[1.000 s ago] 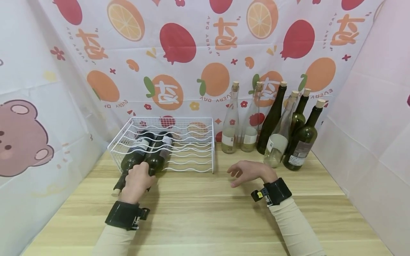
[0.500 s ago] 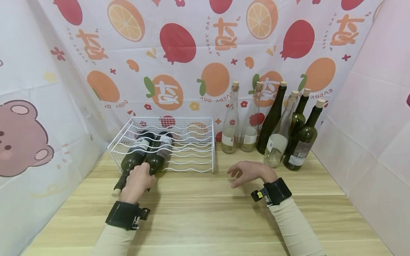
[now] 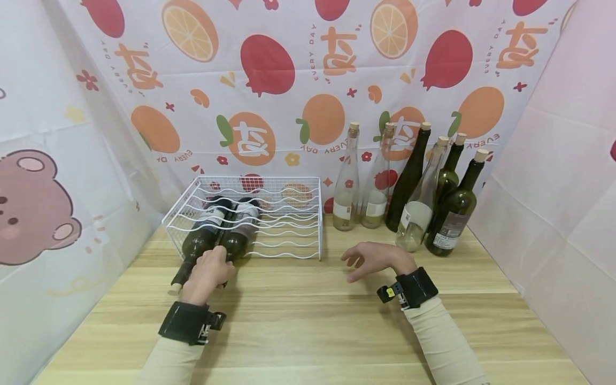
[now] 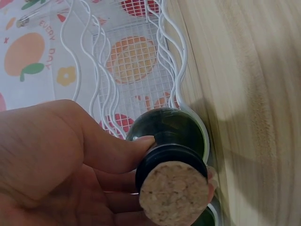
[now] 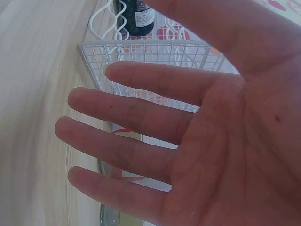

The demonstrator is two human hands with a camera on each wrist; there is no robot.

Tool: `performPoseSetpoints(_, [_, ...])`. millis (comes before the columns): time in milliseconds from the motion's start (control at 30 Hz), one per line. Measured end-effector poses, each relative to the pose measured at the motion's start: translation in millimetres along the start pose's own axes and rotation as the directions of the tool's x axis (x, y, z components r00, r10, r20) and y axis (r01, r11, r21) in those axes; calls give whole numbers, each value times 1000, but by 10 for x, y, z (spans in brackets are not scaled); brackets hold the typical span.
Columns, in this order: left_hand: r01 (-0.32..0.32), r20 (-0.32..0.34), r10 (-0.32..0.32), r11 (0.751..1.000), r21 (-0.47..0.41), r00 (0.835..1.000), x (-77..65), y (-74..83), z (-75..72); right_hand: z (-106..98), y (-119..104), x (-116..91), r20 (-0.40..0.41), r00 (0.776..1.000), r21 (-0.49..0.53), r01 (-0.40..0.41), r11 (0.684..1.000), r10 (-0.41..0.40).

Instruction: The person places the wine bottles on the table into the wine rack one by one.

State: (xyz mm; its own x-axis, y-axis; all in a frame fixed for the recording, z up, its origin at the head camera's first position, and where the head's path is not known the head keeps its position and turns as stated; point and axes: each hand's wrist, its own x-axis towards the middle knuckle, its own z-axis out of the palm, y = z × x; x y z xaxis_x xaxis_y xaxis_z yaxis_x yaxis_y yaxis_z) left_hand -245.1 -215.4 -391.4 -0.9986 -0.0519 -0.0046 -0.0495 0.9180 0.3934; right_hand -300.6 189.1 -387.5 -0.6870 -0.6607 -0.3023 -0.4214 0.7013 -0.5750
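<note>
My left hand (image 3: 208, 271) grips the neck of a dark green wine bottle (image 3: 237, 238) that lies in the white wire wine rack (image 3: 289, 256). In the left wrist view the thumb (image 4: 143, 143) presses on the neck right behind the cork (image 4: 174, 194), with fingers passing underneath. Left of it, a second green wine bottle (image 3: 198, 240) lies in the rack, its corked neck sticking out toward me. My right hand (image 3: 369, 259) is held over the table right of the rack, fingers loosely bent and holding nothing; its palm (image 5: 211, 150) fills much of the right wrist view.
Several corked bottles stand upright at the back right: clear ones (image 3: 344, 198), a tall dark one (image 3: 409, 182) and green ones (image 3: 454, 219). Behind the wooden table (image 3: 308, 331) hangs a fruit-print cloth (image 3: 298, 64); pale cloths hang at both sides.
Almost nothing differs. The left hand keeps its grip on the bottle neck with only a very slight shift, and the right hand stays where it was.
</note>
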Motion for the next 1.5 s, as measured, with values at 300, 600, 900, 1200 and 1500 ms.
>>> performPoseSetpoints(300, [1, 19, -1, 1000, -4, 1000, 31, 8, -11, -31, -5, -12, 5, 1000, -7, 8, 1000, -8])
performPoseSetpoints(600, [-11, -32, 11, 1000, 18, 999, 29, 9, 32, -24, -3, -28, 4, 1000, 3, -1, 1000, 1])
performPoseSetpoints(900, [-59, -284, 59, 998, 9, 957, 22, -23, 152, -10, 19, -12, 3, 1000, 3, 5, 1000, -5])
performPoseSetpoints(1200, [-56, -210, 53, 998, -8, 976, 13, -18, 137, -3, 7, -6, 13, 1000, -8, 16, 1000, -15])
performPoseSetpoints(1500, [-21, -139, 18, 1000, -20, 990, 24, -6, 116, 1, 13, -1, 10, 1000, -10, 12, 1000, -12])
